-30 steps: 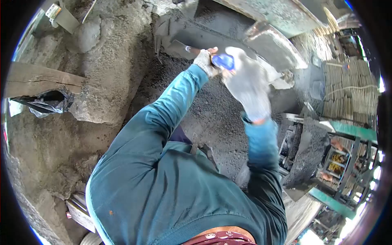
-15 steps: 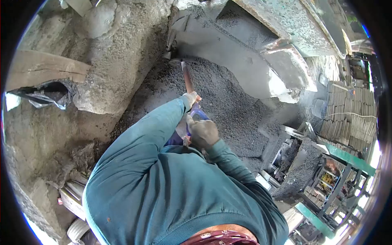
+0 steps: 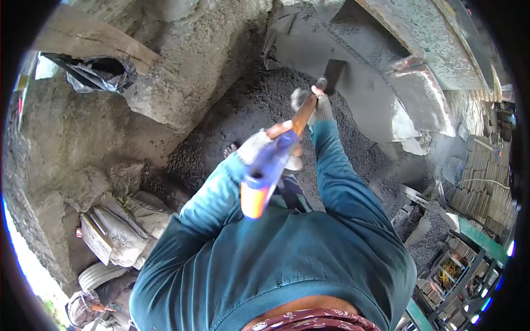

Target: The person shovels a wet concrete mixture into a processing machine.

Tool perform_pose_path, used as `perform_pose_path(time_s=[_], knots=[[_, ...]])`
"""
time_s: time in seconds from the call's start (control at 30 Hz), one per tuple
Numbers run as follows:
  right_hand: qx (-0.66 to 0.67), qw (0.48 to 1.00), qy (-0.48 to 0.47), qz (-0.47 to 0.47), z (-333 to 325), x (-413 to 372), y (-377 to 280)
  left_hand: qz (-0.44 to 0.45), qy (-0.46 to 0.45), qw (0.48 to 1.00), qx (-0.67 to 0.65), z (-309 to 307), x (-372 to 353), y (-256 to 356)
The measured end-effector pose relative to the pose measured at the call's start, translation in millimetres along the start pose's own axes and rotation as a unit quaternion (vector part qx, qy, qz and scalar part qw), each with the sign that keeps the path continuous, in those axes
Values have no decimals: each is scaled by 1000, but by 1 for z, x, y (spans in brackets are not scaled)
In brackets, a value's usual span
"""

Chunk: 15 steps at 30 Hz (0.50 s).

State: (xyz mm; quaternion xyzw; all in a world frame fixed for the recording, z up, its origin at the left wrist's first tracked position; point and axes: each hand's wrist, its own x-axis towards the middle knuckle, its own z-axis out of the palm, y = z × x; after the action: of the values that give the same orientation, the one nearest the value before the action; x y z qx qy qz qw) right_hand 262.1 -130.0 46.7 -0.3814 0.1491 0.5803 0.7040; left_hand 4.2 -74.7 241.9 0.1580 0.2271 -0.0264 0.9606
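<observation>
Both my hands wear pale, dirty work gloves with some fingers bare. A shovel slants across the middle, its blue and orange handle end close to my chest. My left hand is closed round its upper part, beside the blue handle. Farther forward, my right hand grips the wooden shaft just behind the blade. The dark blade, smeared by motion, overlaps the smooth grey slope at the edge of the gravel heap.
A rough concrete block stands left, with a wooden beam above it. Metal chute walls rise at upper right. Stacked slats and a green-framed machine stand right. Lower left are a tyre and another person.
The shovel has swung up and right, its blade now in sight. My right hand has moved from the handle end to near the blade; my left hand is now nearer the handle.
</observation>
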Motion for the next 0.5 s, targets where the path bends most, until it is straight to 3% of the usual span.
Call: perform_pose_path(time_s=[0.03,0.07,0.1,0.17,0.23,0.3,0.33,0.37,0.4,0.43,0.47,0.5], knots=[[32,999,-28,-22,-15,27,7,64,81,995,11,-11,-29,1],[73,997,-25,19,-18,40,13,123,164,978,33,-21,-58,3],[56,998,18,-1,-16,44,29,160,247,954,-53,-26,-88,8],[22,993,105,-45,-14,54,68,250,218,942,49,-43,-134,13],[-16,973,227,-44,-16,72,117,244,350,893,145,-75,-154,2],[-40,964,261,33,-1,74,165,252,404,870,-129,-145,-169,-24],[-29,969,237,62,-10,86,199,212,465,850,-127,-192,-190,-42],[-22,971,218,98,-33,94,243,216,433,866,-125,-235,-219,-68],[-8,968,236,91,-67,108,303,232,451,833,-220,-277,-237,-103],[8,965,249,82,-83,113,359,218,582,746,-241,-247,-248,-96],[-33,947,270,171,-47,77,389,146,593,762,-215,-285,-293,-137],[-30,939,219,264,-97,86,463,90,629,723,-272,-305,-333,-172]])
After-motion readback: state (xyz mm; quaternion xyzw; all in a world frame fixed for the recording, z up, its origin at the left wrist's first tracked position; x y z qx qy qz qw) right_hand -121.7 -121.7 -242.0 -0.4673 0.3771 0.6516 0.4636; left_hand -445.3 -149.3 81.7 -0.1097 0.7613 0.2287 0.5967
